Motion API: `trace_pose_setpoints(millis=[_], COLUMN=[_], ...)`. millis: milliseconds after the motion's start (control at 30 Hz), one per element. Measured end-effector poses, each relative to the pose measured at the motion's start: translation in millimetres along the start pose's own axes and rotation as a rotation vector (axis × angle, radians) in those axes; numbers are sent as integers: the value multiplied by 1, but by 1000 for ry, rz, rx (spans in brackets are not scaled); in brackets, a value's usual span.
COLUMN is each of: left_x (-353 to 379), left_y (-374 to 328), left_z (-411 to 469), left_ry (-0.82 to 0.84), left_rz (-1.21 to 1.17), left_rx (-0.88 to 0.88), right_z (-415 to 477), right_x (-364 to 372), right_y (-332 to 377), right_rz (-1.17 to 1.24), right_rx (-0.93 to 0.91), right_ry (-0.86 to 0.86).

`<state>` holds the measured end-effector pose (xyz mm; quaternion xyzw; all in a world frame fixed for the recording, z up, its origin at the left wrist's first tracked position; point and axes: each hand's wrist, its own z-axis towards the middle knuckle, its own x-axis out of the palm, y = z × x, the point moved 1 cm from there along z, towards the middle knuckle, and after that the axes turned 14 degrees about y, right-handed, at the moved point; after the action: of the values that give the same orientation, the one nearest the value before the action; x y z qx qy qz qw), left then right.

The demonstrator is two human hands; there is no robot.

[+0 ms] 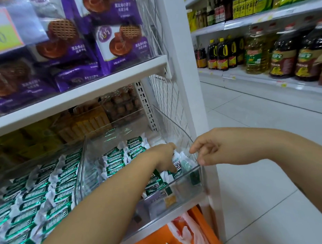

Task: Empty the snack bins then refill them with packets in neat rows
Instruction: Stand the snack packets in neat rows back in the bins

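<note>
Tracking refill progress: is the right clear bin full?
Partly filled: green packets cover the bin at left and front; its back right is bare.

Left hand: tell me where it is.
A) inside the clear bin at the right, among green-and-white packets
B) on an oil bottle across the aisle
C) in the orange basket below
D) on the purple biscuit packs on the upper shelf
A: the left hand reaches into the clear bin and grips green-and-white packets, while the right hand holds the bin's rim.
</note>
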<state>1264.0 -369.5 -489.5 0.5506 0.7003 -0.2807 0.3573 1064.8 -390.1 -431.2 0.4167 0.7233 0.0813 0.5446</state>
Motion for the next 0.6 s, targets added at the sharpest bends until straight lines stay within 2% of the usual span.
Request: trace_pose_setpoints(millis=[100, 200, 300, 433, 500, 600], left_x=[2, 2, -3, -9, -7, 1], left_y=[0, 1, 6, 16, 19, 20], left_z=[-2, -4, -18, -58, -80, -97], left_ry=[-20, -116, -340, -615, -629, -501], left_rz=[-14, -13, -70, -342, -553, -852], left_rx=[27, 47, 60, 163, 256, 372], right_z=[-1, -3, -3, 0, 2, 6], right_x=[1, 2, 2, 1, 1, 5], right_y=[2, 3, 3, 3, 4, 10], right_rz=[1, -1, 21, 86, 113, 153], right_rx=[1, -4, -17, -60, -83, -121], right_ry=[-3, -2, -20, -79, -96, -106])
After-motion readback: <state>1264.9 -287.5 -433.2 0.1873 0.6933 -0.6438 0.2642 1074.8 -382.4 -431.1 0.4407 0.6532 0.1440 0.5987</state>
